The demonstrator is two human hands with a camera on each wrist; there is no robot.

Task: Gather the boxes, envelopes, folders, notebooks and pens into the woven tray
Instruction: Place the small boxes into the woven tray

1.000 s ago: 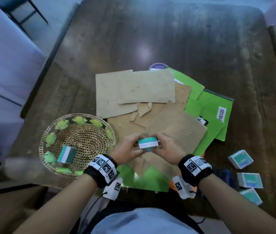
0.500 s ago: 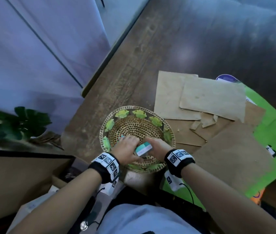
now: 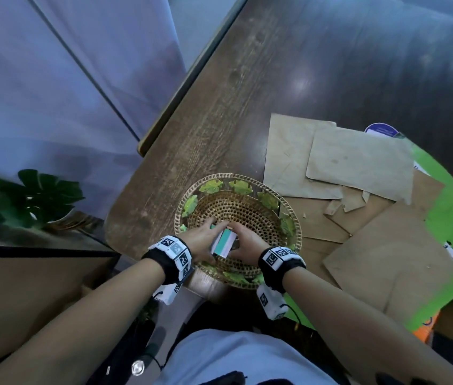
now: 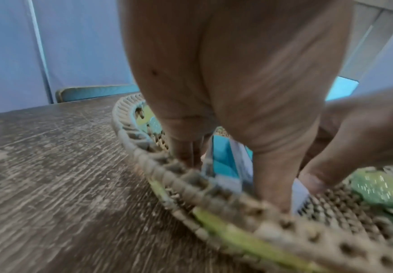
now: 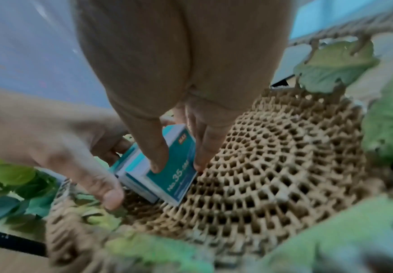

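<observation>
Woven tray (image 3: 289, 207) sits on the worktop (image 3: 219, 107) at its near left corner. 2 boxes (image 5: 167, 166) stand inside it, side by side. Envelopes (image 3: 358, 162) lie overlapped just right of the tray.

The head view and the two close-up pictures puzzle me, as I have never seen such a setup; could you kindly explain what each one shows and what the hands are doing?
No machine here: a person wears three cameras. The head view looks down from the forehead; the other two sit on the wrists, on the black bands with patterned markers, and look along the fingers.

On the dark wooden table stands a round woven tray trimmed with green leaves. Beside it, to the person's right, lie brown envelopes over green folders.

The left hand and the right hand are both inside the tray. The right hand pinches a small teal and white box, thumb on its face, standing it on edge against a second like box on the tray's bottom. The left hand's fingers flank that pair; how firmly it grips is unclear.
</observation>
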